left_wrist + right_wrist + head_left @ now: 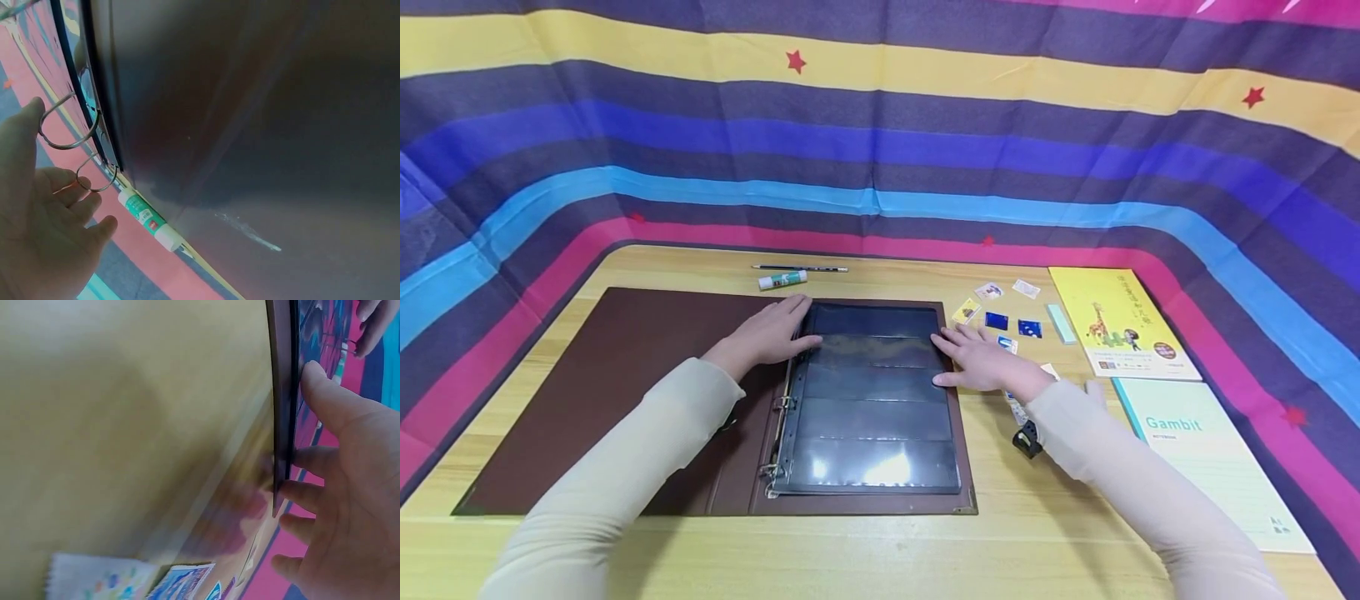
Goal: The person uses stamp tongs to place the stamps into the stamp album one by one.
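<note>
A brown ring binder (655, 375) lies spread flat on the table, with black pocket pages (876, 383) of several clear rows on its right half. My left hand (769, 333) is at the upper inner edge of the pages, its fingers extended. In the left wrist view that hand (56, 206) is beside the metal rings (69, 140). At the pages' right edge, my right hand (981, 358) has its fingers spread, the tips touching the edge. The right wrist view shows the thumb and fingers of that hand (350, 481) against the page edge, gripping nothing.
Several small stamps (997, 321) lie right of the binder, partly under the right hand. A pale blue strip (1061, 323), a yellow book (1123, 325) and a Gambit notebook (1210, 458) are farther right. Behind the binder are a glue stick (782, 280) and a pencil (801, 268).
</note>
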The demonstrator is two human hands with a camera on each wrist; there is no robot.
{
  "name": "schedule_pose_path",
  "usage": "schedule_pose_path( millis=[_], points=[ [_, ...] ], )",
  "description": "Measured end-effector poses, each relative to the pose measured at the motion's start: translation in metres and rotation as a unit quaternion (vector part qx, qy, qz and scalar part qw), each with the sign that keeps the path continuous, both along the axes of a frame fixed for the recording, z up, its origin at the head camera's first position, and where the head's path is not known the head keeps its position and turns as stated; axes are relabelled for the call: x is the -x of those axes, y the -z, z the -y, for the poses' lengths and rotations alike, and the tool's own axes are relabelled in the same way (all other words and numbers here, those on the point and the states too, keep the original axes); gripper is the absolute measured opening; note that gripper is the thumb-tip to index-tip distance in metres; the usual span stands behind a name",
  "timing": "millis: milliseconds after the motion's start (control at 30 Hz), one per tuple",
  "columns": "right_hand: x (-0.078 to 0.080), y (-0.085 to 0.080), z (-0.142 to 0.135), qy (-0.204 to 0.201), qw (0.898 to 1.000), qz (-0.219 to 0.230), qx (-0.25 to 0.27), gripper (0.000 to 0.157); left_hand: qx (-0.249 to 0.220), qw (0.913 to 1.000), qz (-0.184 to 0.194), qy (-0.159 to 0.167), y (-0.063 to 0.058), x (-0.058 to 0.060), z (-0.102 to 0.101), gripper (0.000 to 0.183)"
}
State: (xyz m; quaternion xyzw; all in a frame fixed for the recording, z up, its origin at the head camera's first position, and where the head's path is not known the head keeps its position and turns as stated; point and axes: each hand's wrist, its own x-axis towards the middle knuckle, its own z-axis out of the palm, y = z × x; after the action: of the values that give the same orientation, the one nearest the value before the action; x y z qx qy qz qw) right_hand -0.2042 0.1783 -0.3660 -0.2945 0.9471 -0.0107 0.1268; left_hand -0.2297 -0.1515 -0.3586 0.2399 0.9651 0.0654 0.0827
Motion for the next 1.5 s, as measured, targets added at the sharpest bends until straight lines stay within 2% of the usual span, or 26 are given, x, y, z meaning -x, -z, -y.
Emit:
schedule_pose_path(
  millis=[333, 500, 733, 867, 1067, 1200, 1300, 1500],
  points=[
    [-0.028, 0.0, -0.012, -0.026, 1.0, -0.011, 0.001, 0.072, -0.021, 0.9996, 0.002, 0.02, -0.003, -0.022, 0.0, 0.073],
    [-0.04, 0.0, -0.015, -0.041, 0.999, -0.026, -0.001, 0.073, -0.034, 0.9987, -0.026, 0.03, -0.004, -0.027, -0.002, 0.065],
    [-0.048, -0.002, -0.016, -0.059, 0.997, -0.039, 0.009, 0.073, -0.055, 0.9937, -0.082, 0.053, -0.005, -0.023, -0.004, 0.034],
    [-0.049, -0.003, -0.016, -0.056, 0.998, -0.034, 0.008, 0.072, -0.061, 0.9926, -0.087, 0.06, -0.005, -0.02, -0.004, 0.024],
    [-0.05, -0.002, -0.019, -0.052, 0.998, -0.032, 0.015, 0.072, -0.067, 0.9922, -0.082, 0.067, 0.001, -0.012, -0.008, 0.023],
    [-0.052, -0.003, -0.027, -0.024, 0.997, -0.024, 0.072, 0.068, -0.079, 0.9909, -0.075, 0.079, 0.007, -0.007, -0.01, 0.024],
    [-0.056, -0.011, -0.037, 0.003, 0.991, -0.032, 0.128, 0.063, -0.095, 0.9894, -0.073, 0.082, 0.012, -0.004, -0.011, 0.023],
    [-0.068, -0.03, -0.072, 0.074, 0.98, -0.044, 0.179, 0.059, -0.125, 0.9879, -0.068, 0.061, 0.019, -0.003, -0.007, 0.019]
  ],
)
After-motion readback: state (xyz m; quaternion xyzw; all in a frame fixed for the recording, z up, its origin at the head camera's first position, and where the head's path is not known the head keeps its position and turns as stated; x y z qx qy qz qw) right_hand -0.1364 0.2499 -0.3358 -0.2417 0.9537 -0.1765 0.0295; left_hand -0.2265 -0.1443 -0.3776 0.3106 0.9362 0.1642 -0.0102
